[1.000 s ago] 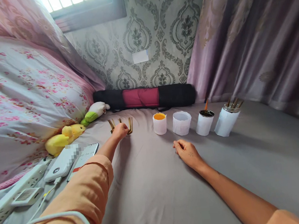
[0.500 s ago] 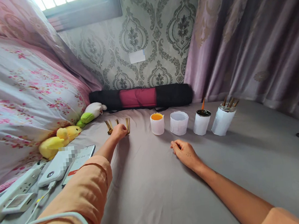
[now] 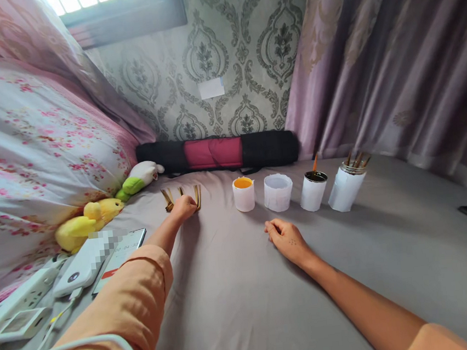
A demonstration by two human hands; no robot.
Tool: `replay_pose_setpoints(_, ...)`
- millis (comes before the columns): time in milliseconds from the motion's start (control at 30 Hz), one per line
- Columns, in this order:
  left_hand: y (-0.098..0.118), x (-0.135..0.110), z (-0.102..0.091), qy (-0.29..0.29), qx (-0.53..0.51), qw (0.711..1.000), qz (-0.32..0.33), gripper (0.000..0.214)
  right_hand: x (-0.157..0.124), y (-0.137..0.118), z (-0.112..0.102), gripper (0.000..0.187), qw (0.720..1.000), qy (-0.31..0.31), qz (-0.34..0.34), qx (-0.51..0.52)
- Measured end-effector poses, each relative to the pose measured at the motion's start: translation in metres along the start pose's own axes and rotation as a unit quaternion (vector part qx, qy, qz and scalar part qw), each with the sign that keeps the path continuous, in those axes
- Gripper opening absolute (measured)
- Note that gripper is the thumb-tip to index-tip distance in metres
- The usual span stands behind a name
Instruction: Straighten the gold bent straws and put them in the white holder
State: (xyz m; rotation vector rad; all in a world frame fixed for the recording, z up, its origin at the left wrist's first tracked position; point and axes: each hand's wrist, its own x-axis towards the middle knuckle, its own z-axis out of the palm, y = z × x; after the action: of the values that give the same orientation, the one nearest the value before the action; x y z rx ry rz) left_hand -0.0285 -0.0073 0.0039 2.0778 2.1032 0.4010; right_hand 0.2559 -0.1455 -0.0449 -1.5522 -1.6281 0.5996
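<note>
My left hand [image 3: 185, 207] reaches out among several bundles of thin brownish-gold strips. Its fingers are closed and point away from me, and what they pinch is hidden. One bundle [image 3: 167, 200] stands just to its left, another [image 3: 198, 197] touches or nearly touches its right side, and a tip of a third [image 3: 181, 191] shows behind it. Resting on the grey sheet [image 3: 236, 285], my right hand [image 3: 286, 240] is loosely curled with nothing in it. It lies in front of a white-wrapped cup with an orange inside [image 3: 244, 197] and a pale translucent cup [image 3: 278, 195].
Farther right stand a white-wrapped can [image 3: 313, 193] and a jar of brushes [image 3: 347, 189]. A black and maroon roll [image 3: 215, 153] lies along the wall. Plush toys [image 3: 83, 225], a phone [image 3: 121, 257], a power bank [image 3: 79, 269] and a power strip [image 3: 25, 291] lie left.
The whole view has shifted slightly, moving things a little to the left. Both hands keep nearly the same place and pose.
</note>
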Motion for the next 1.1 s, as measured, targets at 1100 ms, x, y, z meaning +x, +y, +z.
replay_pose_setpoints(1100, 0.0041, 0.0016, 0.0051, -0.036, -0.505, 0.853, -0.129, 0.01, -0.0009, -0.0022, -0.001, 0.036, 1.0, -0.005, 0.002, 0.009)
